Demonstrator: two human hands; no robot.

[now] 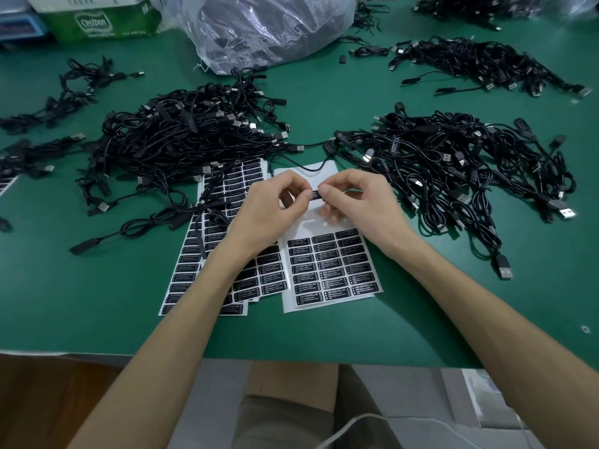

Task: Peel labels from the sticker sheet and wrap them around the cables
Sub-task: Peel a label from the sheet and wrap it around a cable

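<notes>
Label: small black printed label, held level between both hands, just above the bare upper part of the sheet. Cannot tell whether wrapped round a cable yet.
Left hand: left hand, fingers curled, thumb and forefinger pinching the label's left end.
Right hand: right hand, curled likewise, pinching the label's right end, fingertips close to those of the left.
Feel of the label: judged featherlight, thin, floppy and tacky on one face. Apt to fold onto itself or cling to skin. Best taken by the very ends, with the adhesive kept off the fingertips.
Sheet: white sticker sheet, flat on the green table mat beneath the hands. Stripped in the upper rows, full of black labels in the lower. Probably slick-backed and prone to sliding unless pinned.
Cable: thin black cable, looped across the sheet's top edge. Judged light, limp and a little springy. Best gripped close beside the wrap point.
Spare sheets: overlapping sheets of black labels, left of the sheet, partly under the left heap.
Heaps: left heap of black cables and right heap of black cables, either side of the sheet.
Bag: clear crinkled plastic bag at the far edge, bulging with dark contents too veiled by the film to name.
Carton: green and white carton at the far left, contents hidden.
</notes>
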